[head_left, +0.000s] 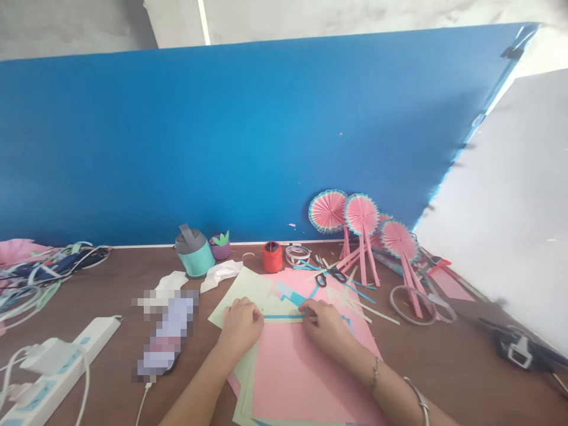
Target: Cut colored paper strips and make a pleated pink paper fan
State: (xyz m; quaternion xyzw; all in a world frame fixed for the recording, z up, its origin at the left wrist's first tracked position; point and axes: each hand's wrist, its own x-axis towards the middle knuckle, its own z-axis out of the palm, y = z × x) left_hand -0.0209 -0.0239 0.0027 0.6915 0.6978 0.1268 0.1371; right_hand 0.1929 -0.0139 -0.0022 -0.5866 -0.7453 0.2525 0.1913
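A narrow blue paper strip [284, 317] lies straight along the near edge of a pale green sheet [239, 290]. My left hand [242, 325], fingers curled together, grips the strip's left end against the paper. At the other end my right hand [323, 324] pinches the strip, its fingertips bent down and partly hidden. Beneath is a large pink sheet [306, 373], stacked on more green paper. Just beyond my right hand are a blue paper piece [296, 298] and black-handled scissors [331, 276].
Pink pleated paper fans [361, 214] lean against the blue partition [248, 136]. Thin paper offcuts [370, 307] and rolls of tape [412, 305] lie to the right. A phone [164, 337] and a power strip [66, 367] are leftward; a teal pot [195, 254] and red pot [272, 257] stand behind.
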